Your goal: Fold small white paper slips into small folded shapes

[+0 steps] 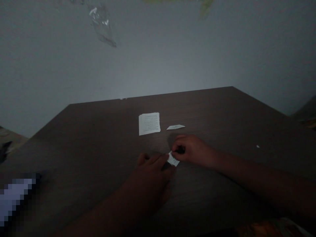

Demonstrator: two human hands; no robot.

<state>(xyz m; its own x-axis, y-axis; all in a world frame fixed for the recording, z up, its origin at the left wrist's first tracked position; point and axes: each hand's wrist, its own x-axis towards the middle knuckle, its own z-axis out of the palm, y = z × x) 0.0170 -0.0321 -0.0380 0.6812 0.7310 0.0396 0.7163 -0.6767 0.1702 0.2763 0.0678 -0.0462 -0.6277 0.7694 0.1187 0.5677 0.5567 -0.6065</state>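
Because the printed paper strip (173,159) is so narrow and light, your hold on it is the weak point. It lies slantwise between your hands, near the middle of the bench (222,112), and the dim light leaves it unclear whether it rests on the wood or is lifted just clear. Your right hand (192,150) has its fingers closed in a pinch around a dark object (181,149), too small and shadowed to identify, right at the strip's far end. Your left hand (150,171) is curved over, its fingertips coming down at the strip's near end; this view doesn't show whether they pinch it or only press on it. If your hands pull apart, the thin paper could tear; if either hand eases, the strip could slip and drop. Just beyond, toward the far side, a square printed paper sheet (149,123) and a pointed paper scrap (175,127) lie close together, near enough for a sliding hand to knock them out of place. A tiny white fleck (258,146) sits off to the right. Further out, clear plastic film (102,26) clings to the grey wall (172,56), and a pixelated patch (14,200) hides the near left corner.
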